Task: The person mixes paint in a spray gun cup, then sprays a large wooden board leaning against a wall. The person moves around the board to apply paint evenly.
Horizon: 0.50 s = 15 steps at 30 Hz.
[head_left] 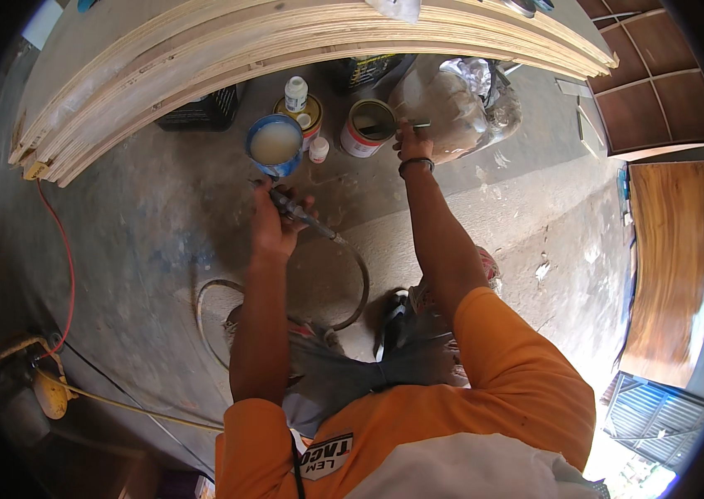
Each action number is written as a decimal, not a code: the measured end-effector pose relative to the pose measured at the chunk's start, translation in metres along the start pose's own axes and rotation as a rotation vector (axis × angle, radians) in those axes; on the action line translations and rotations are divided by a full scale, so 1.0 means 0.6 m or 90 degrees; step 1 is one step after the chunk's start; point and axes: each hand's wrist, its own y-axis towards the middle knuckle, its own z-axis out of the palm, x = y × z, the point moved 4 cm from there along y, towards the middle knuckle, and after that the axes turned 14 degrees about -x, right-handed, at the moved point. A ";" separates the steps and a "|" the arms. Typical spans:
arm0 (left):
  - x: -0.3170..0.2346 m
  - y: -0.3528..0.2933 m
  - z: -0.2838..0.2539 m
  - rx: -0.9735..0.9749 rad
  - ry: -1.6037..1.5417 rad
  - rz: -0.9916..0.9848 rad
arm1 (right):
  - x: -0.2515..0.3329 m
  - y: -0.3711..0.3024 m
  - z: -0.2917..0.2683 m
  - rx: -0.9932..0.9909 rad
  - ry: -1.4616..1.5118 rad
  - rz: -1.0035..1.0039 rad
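Note:
My left hand is closed around a spray gun, whose hose loops back near my legs. Right above the gun is an uncapped blue cup of milky liquid; I cannot tell whether it is joined to the gun. Farther right, my right hand pinches a thin dark stick that reaches over the mouth of an open tin can. The can's contents are in shadow. Between cup and can stand a small white bottle, another tin and a white-capped bottle.
A stack of plywood boards overhangs the far side. Dark jugs stand beneath it, and a clear plastic bag lies right of the can. A red hose and yellow equipment are at left; a glossy wooden slab is at right.

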 end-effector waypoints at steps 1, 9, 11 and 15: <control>0.004 -0.002 0.007 -0.003 0.006 -0.001 | 0.011 0.015 -0.004 0.004 -0.030 -0.078; 0.013 0.014 0.010 0.010 0.015 -0.018 | 0.221 -0.080 -0.026 0.066 -0.136 -0.446; 0.016 0.017 0.014 0.020 0.025 -0.015 | 0.233 -0.080 -0.040 0.118 -0.250 -0.519; 0.029 0.022 0.023 0.012 0.051 -0.009 | 0.224 -0.075 -0.069 0.166 -0.223 -0.392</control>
